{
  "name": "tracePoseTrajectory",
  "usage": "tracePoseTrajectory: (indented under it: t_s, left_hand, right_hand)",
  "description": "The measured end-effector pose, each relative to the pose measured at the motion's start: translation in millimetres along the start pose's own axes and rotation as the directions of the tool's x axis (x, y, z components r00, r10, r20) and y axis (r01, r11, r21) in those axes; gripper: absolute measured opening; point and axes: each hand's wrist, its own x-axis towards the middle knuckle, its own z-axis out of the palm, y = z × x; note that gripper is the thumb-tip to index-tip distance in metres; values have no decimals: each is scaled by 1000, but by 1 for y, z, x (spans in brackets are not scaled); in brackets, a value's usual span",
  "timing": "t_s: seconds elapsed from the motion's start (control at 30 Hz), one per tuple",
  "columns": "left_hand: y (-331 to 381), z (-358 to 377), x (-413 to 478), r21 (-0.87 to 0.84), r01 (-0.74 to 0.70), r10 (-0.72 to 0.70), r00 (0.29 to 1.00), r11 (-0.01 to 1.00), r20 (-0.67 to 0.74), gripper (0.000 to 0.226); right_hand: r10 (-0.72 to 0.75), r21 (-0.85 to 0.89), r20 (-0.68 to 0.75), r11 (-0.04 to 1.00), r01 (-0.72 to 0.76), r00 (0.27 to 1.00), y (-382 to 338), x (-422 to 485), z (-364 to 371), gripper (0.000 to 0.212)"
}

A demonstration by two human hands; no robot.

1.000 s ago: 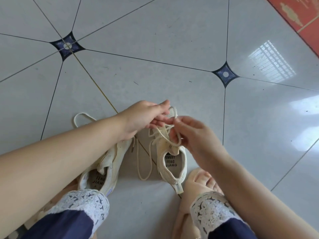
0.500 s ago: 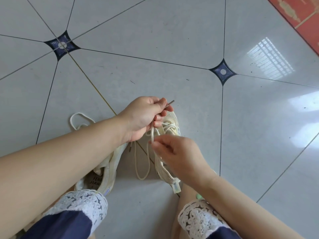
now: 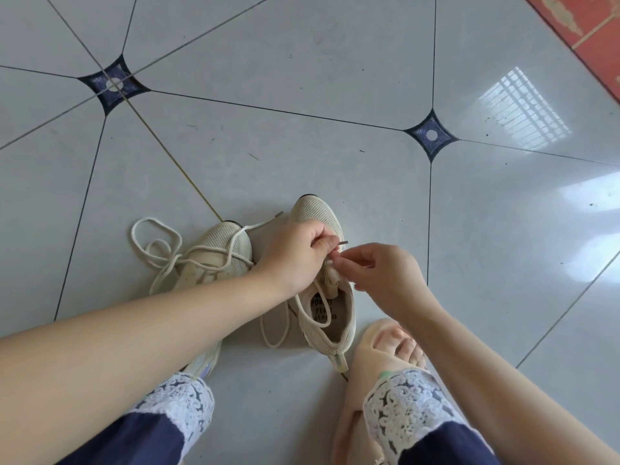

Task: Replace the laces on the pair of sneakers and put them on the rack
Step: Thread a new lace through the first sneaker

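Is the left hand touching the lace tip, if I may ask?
Touching: the head view shows the left hand pinching the lace tip between thumb and finger.

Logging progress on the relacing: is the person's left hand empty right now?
No, the left hand pinches the lace just behind its dark tip, over the sneaker being laced.

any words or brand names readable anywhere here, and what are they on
"FOR": the start of the top line of dark print on the insole of the right sneaker. A lace crosses the remaining letters.
Two lines below it: too blurred to read.
Left sneaker: its insole is hidden under the forearm, so no text shows.
Red mat: pale pattern only, no letters.
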Motion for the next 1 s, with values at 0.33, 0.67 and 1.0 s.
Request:
tracePoseTrajectory:
  t_s: [0.33, 0.67, 1.0]
  left_hand:
    - [-7, 6, -5, 35, 0, 1, 999, 999, -33, 15]
    - [-7, 21, -13, 9, -25, 26, 995, 1000, -97, 12]
    - [-10, 25, -8, 218, -117, 140, 986, 969, -88, 8]
  right_hand:
    - [142, 209, -47, 969, -129, 989, 10, 3, 4, 20]
    - [193, 427, -29, 890, -163, 981, 13, -6, 14, 29]
    - [209, 443, -50, 881, -166, 977, 14, -9, 20, 23]
